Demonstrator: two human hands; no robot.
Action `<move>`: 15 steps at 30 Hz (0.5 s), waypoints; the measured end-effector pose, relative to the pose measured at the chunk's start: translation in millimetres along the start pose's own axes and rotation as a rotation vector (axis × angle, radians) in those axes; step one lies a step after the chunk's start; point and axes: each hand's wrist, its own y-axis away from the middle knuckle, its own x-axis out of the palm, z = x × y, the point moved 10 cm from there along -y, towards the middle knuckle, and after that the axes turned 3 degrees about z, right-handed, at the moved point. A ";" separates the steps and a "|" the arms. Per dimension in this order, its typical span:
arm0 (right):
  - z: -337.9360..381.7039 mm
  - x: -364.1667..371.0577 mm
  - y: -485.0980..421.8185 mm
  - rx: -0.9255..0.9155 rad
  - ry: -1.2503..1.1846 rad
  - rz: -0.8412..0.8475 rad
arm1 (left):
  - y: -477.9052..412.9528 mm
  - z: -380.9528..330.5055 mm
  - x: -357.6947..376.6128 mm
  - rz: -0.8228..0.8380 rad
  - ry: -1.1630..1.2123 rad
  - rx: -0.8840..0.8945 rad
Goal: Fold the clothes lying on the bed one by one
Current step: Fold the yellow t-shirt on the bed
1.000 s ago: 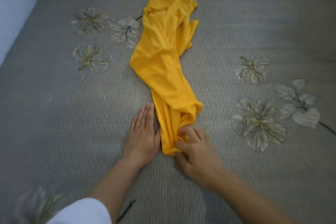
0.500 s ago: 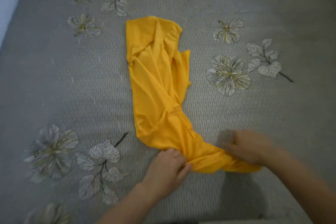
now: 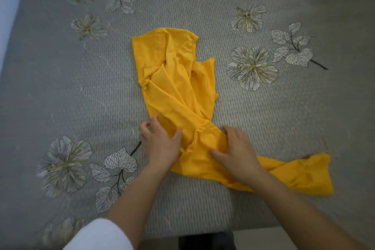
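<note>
Yellow garment [image 3: 174,79] lies rumpled on the bed [image 3: 60,87], twisted where both hands meet it, left grip [image 3: 160,145] pinching its edge and right grip [image 3: 237,154] spread flat on it, seemingly pinning it for untwisting, one end trailing beyond the right grip.

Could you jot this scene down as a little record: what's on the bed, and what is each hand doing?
item: yellow garment, crumpled, one end trailing right
surface: grey flowered bedspread
left hand: grips the garment's left edge
right hand: lies palm-down on the bunched middle
folding: not yet done
</note>
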 end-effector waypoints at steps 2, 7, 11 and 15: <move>20.2 7.8 6.6 -0.082 0.106 -0.042 | -0.2 20.8 -1.1 0.038 0.242 -0.124; 78.7 2.1 64.4 -0.718 0.381 -0.326 | 9.1 61.9 -25.5 0.012 0.982 -0.314; 68.5 40.0 81.0 -0.855 0.547 -0.044 | 34.2 117.0 -39.1 -0.120 1.385 -0.538; 56.3 49.3 75.9 -0.733 0.557 0.077 | 55.6 154.1 -28.2 -0.150 1.367 -0.758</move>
